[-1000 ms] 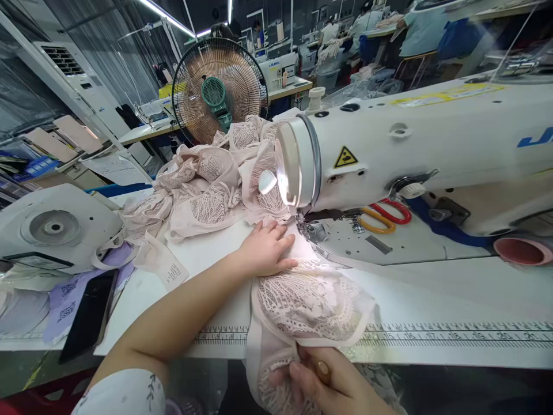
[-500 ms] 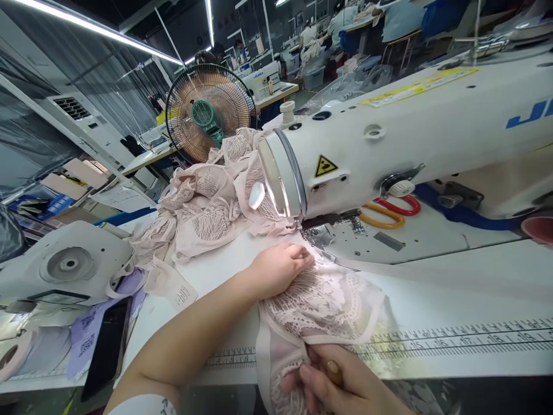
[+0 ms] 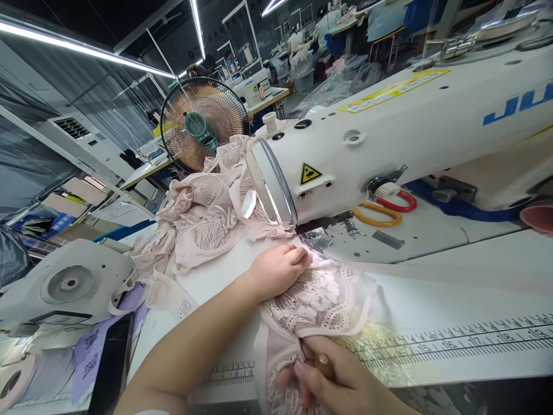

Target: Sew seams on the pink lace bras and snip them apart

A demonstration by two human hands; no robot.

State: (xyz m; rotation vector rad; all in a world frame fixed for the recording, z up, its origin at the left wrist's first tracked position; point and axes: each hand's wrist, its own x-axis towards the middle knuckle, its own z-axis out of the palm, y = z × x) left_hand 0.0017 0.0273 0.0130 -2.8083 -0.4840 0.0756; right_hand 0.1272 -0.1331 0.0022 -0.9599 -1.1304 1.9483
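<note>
A pale pink lace bra (image 3: 332, 300) lies partly under the head of a white sewing machine (image 3: 389, 132), its upper edge by the needle area. My left hand (image 3: 279, 270) rests on the lace just in front of the needle, fingers bent and together, gripping the cloth. Lower down, my right hand (image 3: 345, 374) is closed round the bra's near part, which hangs toward the table's front edge. Between its fingers pokes the rounded end of a wooden handle (image 3: 325, 364); the rest of that tool is hidden.
More pink bras (image 3: 203, 222) are heaped behind my left hand. Orange- and red-handled scissors (image 3: 378, 213) lie beneath the machine arm. A printed ruler (image 3: 458, 343) runs along the front edge. At left are a phone (image 3: 111, 363) and thread cone (image 3: 41, 369); a fan (image 3: 203, 124) stands beyond.
The view has shifted slightly, so the machine sits a little further left and lower. Both hands keep their grip on the bra, whose lace lies slightly differently beside my left hand.
</note>
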